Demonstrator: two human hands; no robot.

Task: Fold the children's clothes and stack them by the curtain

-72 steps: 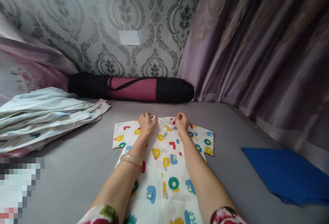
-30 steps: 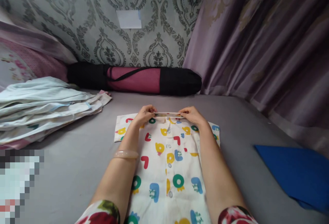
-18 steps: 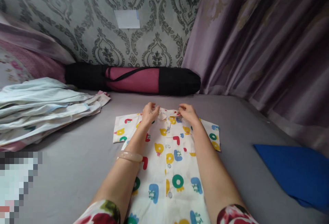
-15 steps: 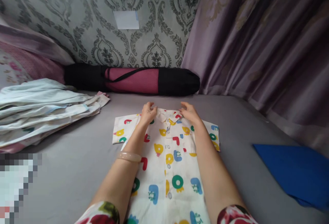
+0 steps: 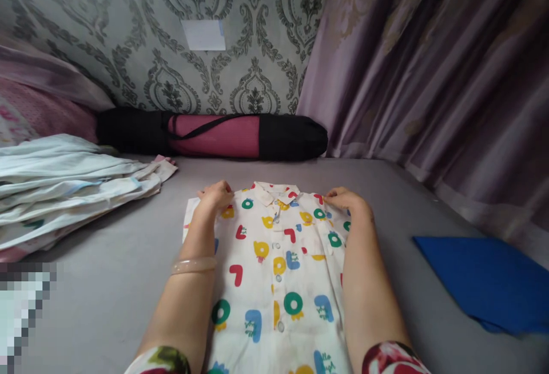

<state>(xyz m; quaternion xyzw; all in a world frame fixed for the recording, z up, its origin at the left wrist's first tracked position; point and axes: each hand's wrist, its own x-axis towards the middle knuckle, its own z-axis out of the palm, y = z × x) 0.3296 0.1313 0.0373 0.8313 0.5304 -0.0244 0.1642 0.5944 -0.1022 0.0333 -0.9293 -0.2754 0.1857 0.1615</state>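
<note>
White short-sleeved button-up shirt (image 5: pixel 259 282), duck-and-letter print: face up on grey sheet (image 5: pixel 377 191). Right hand (image 5: pixel 354 201) pinches one shoulder; left hand (image 5: pixel 214 195) at the other, grip unclear; symmetrical placement presumably keeps the fabric taut and level.

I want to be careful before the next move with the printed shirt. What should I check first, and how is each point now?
1. Shirt lies front side up, collar toward the wall: ok.
2. Left hand and right hand at opposite shoulders of the shirt: ok.
3. Both hands gripping the fabric firmly: cannot tell.
4. Both sleeves fully visible: not ok, the hands and forearms partly cover them.
5. Lower hem straight: cannot tell, it is outside the picture.
6. Blue cloth and clothes pile apart from the shirt: ok.
</note>
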